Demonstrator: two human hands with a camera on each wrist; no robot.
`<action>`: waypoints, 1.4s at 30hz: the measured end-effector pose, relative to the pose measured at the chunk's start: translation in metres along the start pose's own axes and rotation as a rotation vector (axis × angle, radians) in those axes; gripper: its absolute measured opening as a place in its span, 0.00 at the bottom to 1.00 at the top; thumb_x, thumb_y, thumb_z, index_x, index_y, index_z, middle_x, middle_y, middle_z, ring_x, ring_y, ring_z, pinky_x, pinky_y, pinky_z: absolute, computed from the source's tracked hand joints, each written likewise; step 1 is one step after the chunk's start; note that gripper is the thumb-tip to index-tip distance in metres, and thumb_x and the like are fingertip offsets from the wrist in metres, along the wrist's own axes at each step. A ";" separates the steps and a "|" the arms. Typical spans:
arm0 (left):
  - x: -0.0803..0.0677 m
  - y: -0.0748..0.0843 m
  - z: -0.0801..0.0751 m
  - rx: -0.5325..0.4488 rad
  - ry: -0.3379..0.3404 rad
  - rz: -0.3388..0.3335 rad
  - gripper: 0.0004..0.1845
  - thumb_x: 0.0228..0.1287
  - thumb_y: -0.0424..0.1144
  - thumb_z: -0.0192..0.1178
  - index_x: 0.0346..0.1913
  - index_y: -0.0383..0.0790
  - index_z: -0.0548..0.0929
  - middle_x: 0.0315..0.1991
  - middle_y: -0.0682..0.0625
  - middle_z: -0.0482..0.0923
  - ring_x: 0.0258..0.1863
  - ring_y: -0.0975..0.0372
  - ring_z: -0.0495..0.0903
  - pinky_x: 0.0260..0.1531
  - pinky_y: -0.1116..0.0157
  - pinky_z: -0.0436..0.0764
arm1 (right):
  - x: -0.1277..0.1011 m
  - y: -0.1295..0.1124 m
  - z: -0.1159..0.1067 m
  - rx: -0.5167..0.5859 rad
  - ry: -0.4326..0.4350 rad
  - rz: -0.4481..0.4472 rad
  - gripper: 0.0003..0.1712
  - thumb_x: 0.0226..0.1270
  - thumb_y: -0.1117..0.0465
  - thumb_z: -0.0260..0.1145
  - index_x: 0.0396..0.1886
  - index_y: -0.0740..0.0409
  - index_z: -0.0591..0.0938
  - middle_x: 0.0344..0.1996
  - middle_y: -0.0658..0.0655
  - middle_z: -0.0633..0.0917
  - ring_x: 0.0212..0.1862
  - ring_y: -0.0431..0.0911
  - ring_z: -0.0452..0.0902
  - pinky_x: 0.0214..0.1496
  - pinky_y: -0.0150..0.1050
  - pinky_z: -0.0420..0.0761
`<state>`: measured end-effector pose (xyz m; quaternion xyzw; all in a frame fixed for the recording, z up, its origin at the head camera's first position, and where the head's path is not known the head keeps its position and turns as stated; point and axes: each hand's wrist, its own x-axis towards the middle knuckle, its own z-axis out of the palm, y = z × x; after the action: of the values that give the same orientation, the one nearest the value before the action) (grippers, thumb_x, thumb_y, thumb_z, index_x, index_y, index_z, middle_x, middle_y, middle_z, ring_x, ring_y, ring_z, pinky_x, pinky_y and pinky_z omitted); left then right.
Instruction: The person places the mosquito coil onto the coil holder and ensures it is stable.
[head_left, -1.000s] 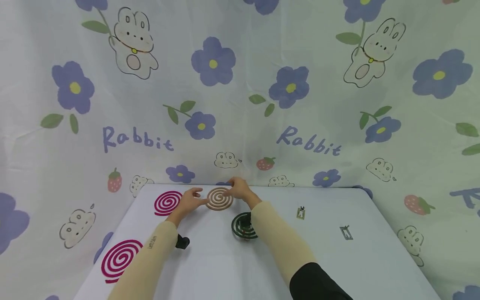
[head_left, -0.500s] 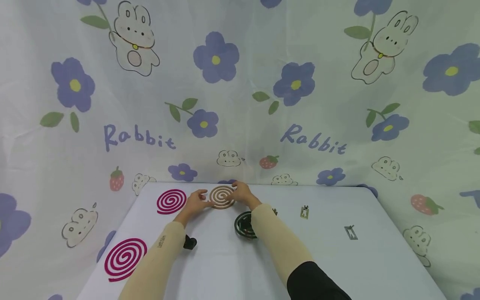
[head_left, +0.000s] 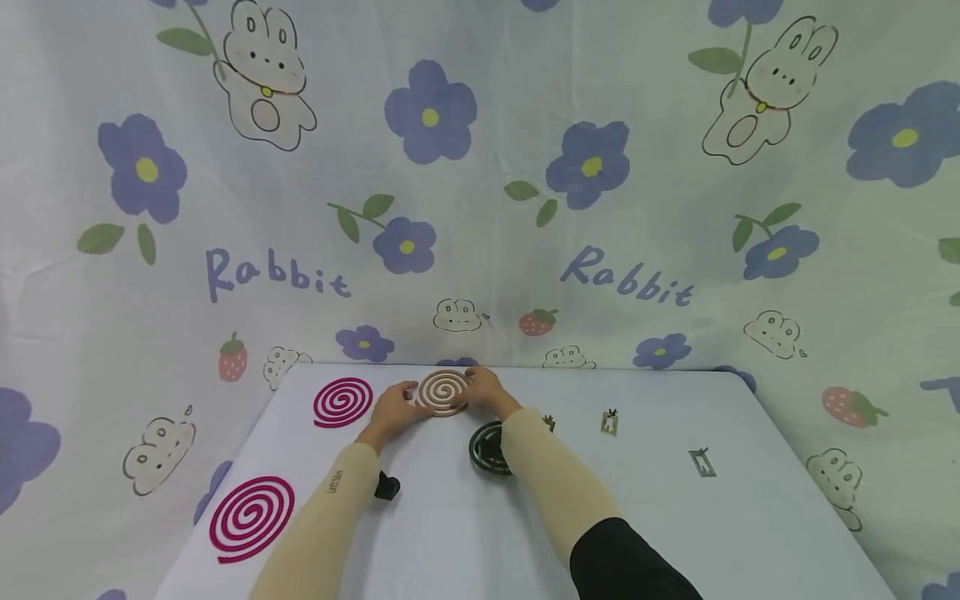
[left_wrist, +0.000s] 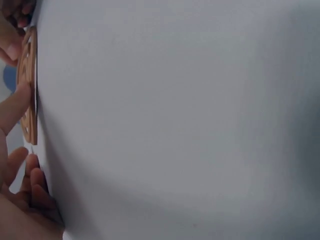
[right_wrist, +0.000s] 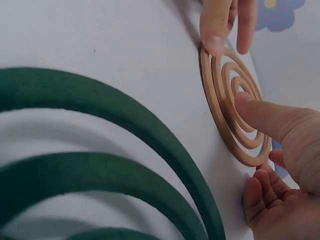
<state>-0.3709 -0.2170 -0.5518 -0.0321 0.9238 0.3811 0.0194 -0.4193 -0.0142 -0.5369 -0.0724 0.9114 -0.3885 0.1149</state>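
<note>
A tan mosquito coil [head_left: 442, 393] sits at the table's far edge, between both hands. My left hand [head_left: 393, 408] is at its left; the thumb touches the near rim, and the other fingers are beside the left edge, apart from it. From the right, my right hand [head_left: 487, 389] holds the coil, with its thumb on the rings and fingers round the right edge. In the right wrist view the coil [right_wrist: 225, 107] shows close, nested rings, with the right thumb near its centre. A dark green coil [head_left: 480, 450] is under the right forearm, partly hidden.
Two magenta coils, one far [head_left: 342, 402] and one near [head_left: 251, 518], lie along the table's left side. Small metal coil stands, gold [head_left: 609, 423] and silver [head_left: 702, 462], are at the right; another [head_left: 549, 422] is partly behind the right sleeve. A patterned curtain [head_left: 480, 200] hangs behind.
My left hand has shifted right, and its thumb now reaches the tan coil's near rim. The right hand stays by the coil with small finger movements. The head view has shifted slightly.
</note>
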 end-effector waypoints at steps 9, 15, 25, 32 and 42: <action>-0.002 -0.001 0.005 0.046 0.024 0.032 0.42 0.46 0.49 0.77 0.63 0.33 0.75 0.49 0.38 0.78 0.51 0.47 0.75 0.53 0.49 0.73 | -0.005 -0.001 0.001 -0.025 0.035 -0.040 0.38 0.47 0.57 0.81 0.57 0.68 0.78 0.52 0.63 0.81 0.57 0.56 0.74 0.62 0.48 0.70; -0.002 -0.002 0.007 0.020 0.047 0.019 0.41 0.45 0.48 0.78 0.63 0.35 0.76 0.47 0.39 0.77 0.48 0.48 0.75 0.50 0.51 0.74 | -0.008 -0.002 0.005 0.003 0.058 -0.025 0.37 0.47 0.60 0.81 0.58 0.64 0.77 0.53 0.62 0.80 0.56 0.55 0.73 0.61 0.48 0.71; 0.001 0.010 0.006 -0.414 0.098 -0.057 0.25 0.53 0.29 0.72 0.54 0.28 0.77 0.41 0.35 0.83 0.39 0.53 0.84 0.35 0.63 0.82 | -0.005 -0.004 0.011 0.202 0.237 0.014 0.22 0.51 0.65 0.77 0.47 0.63 0.82 0.32 0.56 0.83 0.34 0.48 0.77 0.35 0.39 0.79; 0.003 0.022 0.001 -0.602 0.163 -0.059 0.18 0.60 0.32 0.69 0.51 0.27 0.81 0.35 0.42 0.82 0.28 0.64 0.77 0.25 0.72 0.78 | -0.004 -0.015 0.001 0.359 0.238 0.038 0.12 0.55 0.62 0.76 0.38 0.62 0.85 0.33 0.53 0.83 0.34 0.44 0.76 0.32 0.34 0.77; -0.001 0.040 -0.002 -0.817 0.097 -0.096 0.20 0.61 0.41 0.69 0.50 0.30 0.82 0.32 0.50 0.78 0.27 0.68 0.75 0.27 0.74 0.78 | -0.017 -0.017 -0.022 0.610 0.142 -0.028 0.12 0.63 0.59 0.71 0.42 0.62 0.83 0.33 0.53 0.81 0.33 0.42 0.74 0.33 0.33 0.77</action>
<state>-0.3730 -0.1897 -0.5222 -0.0980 0.6938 0.7132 -0.0208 -0.4078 -0.0070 -0.5065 -0.0201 0.7575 -0.6496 0.0620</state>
